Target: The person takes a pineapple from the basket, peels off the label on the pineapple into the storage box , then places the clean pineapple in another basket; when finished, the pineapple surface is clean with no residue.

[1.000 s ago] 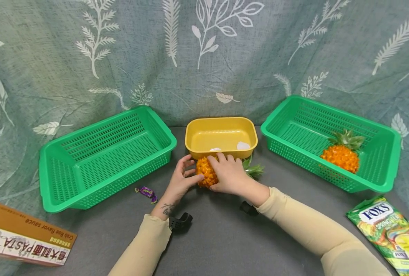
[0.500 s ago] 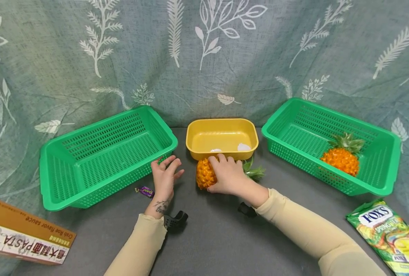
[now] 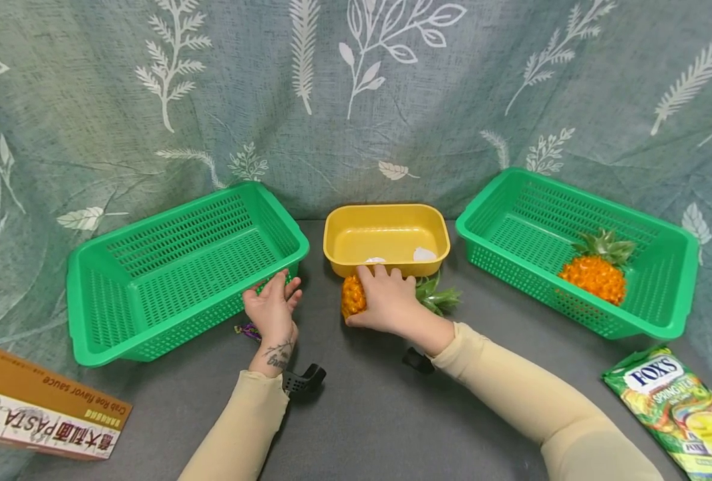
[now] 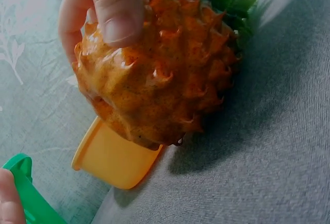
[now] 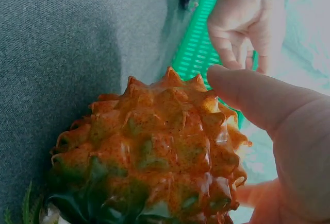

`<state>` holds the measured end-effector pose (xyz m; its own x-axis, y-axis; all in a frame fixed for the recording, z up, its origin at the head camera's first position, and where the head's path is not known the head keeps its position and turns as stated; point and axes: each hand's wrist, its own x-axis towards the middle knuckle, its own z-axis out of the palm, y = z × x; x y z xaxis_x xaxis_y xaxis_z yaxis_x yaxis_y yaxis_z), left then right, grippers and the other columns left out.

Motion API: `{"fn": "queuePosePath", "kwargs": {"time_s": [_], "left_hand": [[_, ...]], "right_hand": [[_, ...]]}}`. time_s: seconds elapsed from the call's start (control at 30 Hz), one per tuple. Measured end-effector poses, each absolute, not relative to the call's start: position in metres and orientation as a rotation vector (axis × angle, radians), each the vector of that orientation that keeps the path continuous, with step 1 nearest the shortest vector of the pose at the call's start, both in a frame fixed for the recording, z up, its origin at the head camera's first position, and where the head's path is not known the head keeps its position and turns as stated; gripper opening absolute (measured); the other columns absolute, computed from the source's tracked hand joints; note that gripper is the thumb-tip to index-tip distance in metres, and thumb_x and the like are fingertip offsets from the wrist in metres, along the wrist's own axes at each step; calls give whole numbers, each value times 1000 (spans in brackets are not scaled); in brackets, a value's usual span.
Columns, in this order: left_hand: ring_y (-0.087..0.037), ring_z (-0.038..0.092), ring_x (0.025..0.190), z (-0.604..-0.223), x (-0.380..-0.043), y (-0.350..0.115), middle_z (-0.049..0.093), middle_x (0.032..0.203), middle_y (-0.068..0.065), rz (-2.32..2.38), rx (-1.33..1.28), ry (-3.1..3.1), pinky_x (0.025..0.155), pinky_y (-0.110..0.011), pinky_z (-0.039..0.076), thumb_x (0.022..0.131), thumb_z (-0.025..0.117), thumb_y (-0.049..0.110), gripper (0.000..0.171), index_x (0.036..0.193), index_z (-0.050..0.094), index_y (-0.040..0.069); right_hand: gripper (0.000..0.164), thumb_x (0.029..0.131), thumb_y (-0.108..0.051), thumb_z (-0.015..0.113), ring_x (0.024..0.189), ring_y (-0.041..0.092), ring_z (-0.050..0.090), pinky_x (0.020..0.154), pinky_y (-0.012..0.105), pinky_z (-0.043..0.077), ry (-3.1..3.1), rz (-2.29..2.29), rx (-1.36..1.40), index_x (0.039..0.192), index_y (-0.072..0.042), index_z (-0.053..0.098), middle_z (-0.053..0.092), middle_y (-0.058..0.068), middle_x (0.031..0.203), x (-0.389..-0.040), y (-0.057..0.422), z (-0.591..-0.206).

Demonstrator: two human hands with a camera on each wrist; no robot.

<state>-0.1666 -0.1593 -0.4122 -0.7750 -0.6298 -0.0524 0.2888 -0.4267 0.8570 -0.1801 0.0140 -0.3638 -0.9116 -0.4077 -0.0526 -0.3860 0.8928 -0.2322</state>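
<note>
In the head view my right hand [image 3: 389,297] grips an orange toy pineapple [image 3: 353,298] lying on its side, its green leaves [image 3: 440,298] pointing right. The right wrist view shows the thumb [image 5: 258,95] along the pineapple's spiky body [image 5: 154,147]. My left hand [image 3: 274,310] is apart from the pineapple, by the front right corner of the left green basket [image 3: 212,304], with loosely bent fingers and nothing held. Beneath its wrist a purple wrapped candy [image 3: 248,331] is partly hidden. Just behind the pineapple stands a yellow tray [image 3: 386,212] with white pieces inside.
A second pineapple [image 3: 593,277] lies in the right green basket [image 3: 512,260]. At the far right is a FOX'S candy bag [image 3: 680,414], and a pasta box [image 3: 49,407] stands at the left front. A patterned curtain [image 3: 392,133] hangs behind everything.
My left hand has come off the pineapple and moved left to the basket corner, over the candy. My right hand has shifted slightly left along the pineapple, which stays in place.
</note>
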Motion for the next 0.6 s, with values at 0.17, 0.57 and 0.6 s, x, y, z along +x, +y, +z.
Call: {"fn": "queuePosePath", "kwargs": {"time_s": [0.17, 0.57, 0.6], "left_hand": [[-7, 66, 57, -413, -167, -163, 67, 93, -8, -2204, 536, -1231, 48, -21, 51, 93, 55, 13, 24, 106, 36, 7], [-8, 65, 56, -414, -168, -162, 65, 90, -3, -2216, 562, -1221, 47, -21, 51, 94, 52, 17, 24, 107, 36, 7], [-8, 65, 56, -414, -168, -162, 65, 90, -3, -2216, 561, -1218, 47, -21, 51, 94, 53, 17, 23, 107, 36, 7]], "right_hand": [[87, 69, -53, 73, 102, 36, 46, 80, 55, 38, 2936, -248, -632, 141, -24, 35, 46, 14, 125, -179, 11, -363], [76, 65, -43, 76, 94, 31, 46, 72, 48, 42, 2850, -155, -1036, 131, -21, 47, 48, 10, 116, -163, 30, -363], [75, 64, -42, 76, 95, 31, 46, 72, 48, 42, 2819, -166, -1104, 130, -20, 47, 47, 10, 117, -161, 35, -363]]}}
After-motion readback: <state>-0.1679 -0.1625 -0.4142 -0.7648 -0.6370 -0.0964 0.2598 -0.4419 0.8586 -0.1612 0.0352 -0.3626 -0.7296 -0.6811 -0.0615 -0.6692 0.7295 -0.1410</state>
